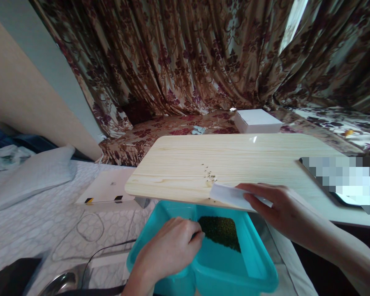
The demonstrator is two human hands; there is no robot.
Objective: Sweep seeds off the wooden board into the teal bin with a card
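My right hand (274,205) grips a flat white card (230,194) and holds its edge against the front part of the wooden tabletop (185,154). Small dark grains (210,176) lie scattered just beyond the card's left end. Below the table's front edge is a turquoise container (265,263) with a divider. A heap of greenish-brown grains (220,230) fills part of its right compartment. Over the divider, my left hand (175,242) is closed with fingers and thumb together, seemingly pinching the divider; the fingertips are partly hidden.
A tablet-like device (339,181) with a blurred screen rests at the table's right. Behind the table sits a white box (257,119). At left, a pale box (107,187), a cable (107,246) and a metal bowl (63,283) lie on the bed (21,230).
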